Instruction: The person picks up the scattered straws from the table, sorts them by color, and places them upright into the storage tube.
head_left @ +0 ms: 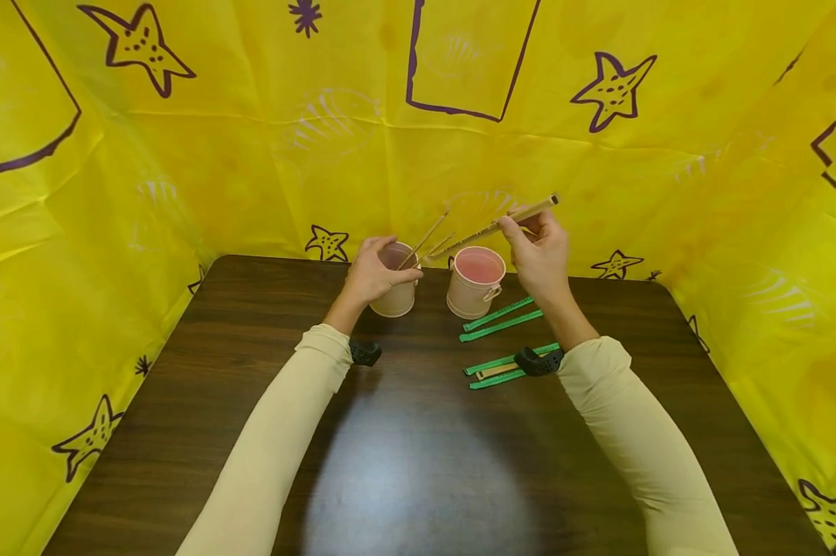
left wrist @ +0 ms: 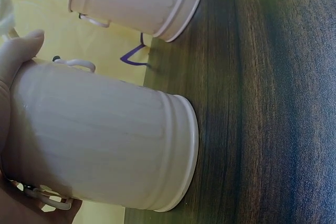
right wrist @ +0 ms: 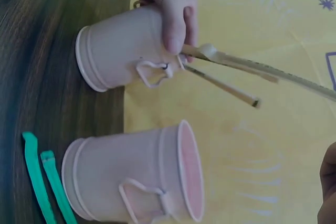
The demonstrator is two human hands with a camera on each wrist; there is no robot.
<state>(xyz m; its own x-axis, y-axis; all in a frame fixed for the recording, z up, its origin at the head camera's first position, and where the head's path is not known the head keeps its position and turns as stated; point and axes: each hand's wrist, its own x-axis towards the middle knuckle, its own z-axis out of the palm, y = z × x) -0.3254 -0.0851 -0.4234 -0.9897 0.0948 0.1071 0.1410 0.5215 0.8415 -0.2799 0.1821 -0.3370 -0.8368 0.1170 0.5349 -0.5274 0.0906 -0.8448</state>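
My left hand [head_left: 378,274] grips a pale pink bucket [head_left: 394,303] near its rim, thumb on the near side and fingers round the far left. The bucket stands upright, small looped handles on its sides. Thin beige sticks [right wrist: 226,87] poke out of its mouth, leaning right. My right hand [head_left: 544,251] pinches a long, narrow beige stick [head_left: 529,211] with dark print along it. Its lower end, pale and rounded in the right wrist view, overlaps the left bucket's mouth. A second pink bucket [head_left: 468,300] stands between the hands, its inside visible down the wall.
Several green sticks [head_left: 501,330] lie on the dark wooden table [head_left: 418,463] right of the buckets, some under my right forearm. A beige stick [head_left: 489,373] lies between two of them. Yellow patterned cloth [head_left: 362,154] hangs behind the table and along both sides.
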